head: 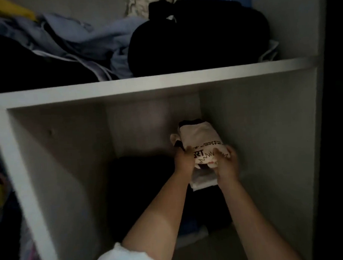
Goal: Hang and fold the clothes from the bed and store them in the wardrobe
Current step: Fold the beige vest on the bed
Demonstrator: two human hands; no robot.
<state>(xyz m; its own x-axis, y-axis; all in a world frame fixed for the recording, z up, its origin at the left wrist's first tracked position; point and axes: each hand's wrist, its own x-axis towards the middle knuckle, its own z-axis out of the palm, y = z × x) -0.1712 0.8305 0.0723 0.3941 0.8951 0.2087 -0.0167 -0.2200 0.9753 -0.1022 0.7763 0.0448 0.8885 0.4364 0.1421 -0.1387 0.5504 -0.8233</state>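
Folded white tee going into the lower wardrobe cubby

Both hands are on the folded white T-shirt [201, 143] with black print: left hand [184, 161] grips its near-left corner, right hand [227, 160] pinches the near-right edge, fingers [218, 154] curled over the top. The shirt sticks out past the fingertips toward the back wall, sitting on a stack of dark clothes [206, 202] just under the hands. The shelf [145, 84] above holds more dark and blue clothes
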